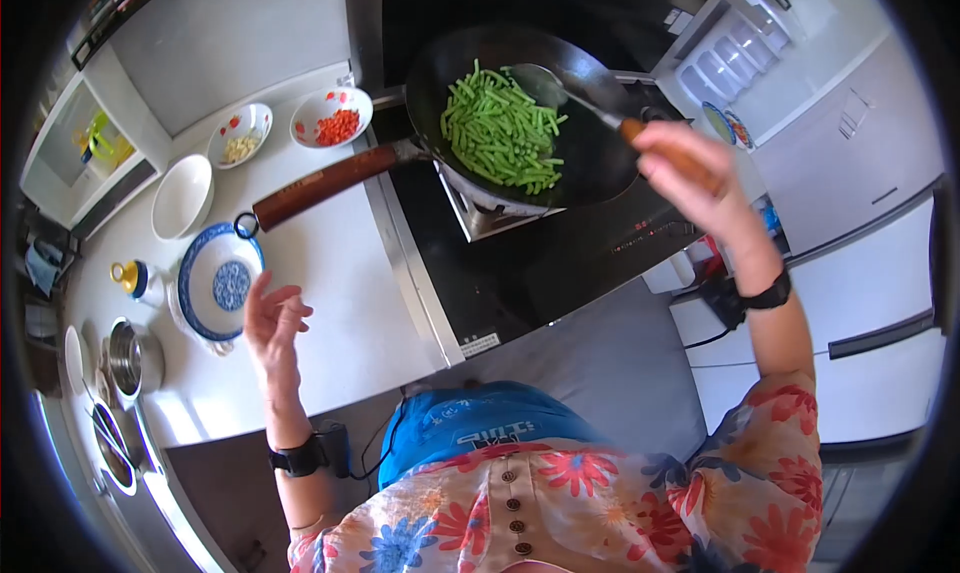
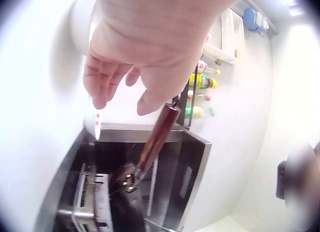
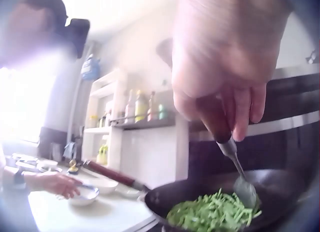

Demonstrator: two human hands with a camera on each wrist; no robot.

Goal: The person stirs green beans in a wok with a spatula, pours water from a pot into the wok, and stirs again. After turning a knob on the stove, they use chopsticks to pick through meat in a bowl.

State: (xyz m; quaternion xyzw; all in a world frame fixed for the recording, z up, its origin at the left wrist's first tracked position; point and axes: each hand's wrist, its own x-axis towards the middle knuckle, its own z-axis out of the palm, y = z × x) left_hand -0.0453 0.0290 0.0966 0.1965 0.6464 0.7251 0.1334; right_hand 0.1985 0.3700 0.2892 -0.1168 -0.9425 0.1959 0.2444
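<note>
A: Step in hand?
B: Stirring, I judge. Right hand (image 1: pixel 692 173) curls round the spatula (image 1: pixel 630 131); its blade meets the green beans (image 1: pixel 500 133) in the wok (image 1: pixel 605 168).
A: Left hand (image 1: pixel 273 323)?
B: Loosely parted fingers, holding nothing, beside the blue-rimmed dish (image 1: pixel 200 263).
A: Next move?
B: Probably calls for a low sweep beneath.
A: Obstacles?
B: Wok handle (image 1: pixel 330 183) juts between left hand and the red-filled bowl (image 1: pixel 305 123).

Window (image 3: pixel 21 104): is glaring left of the right fingers (image 3: pixel 242 104), which are blurring. Head-view edges: are bending into black.
</note>
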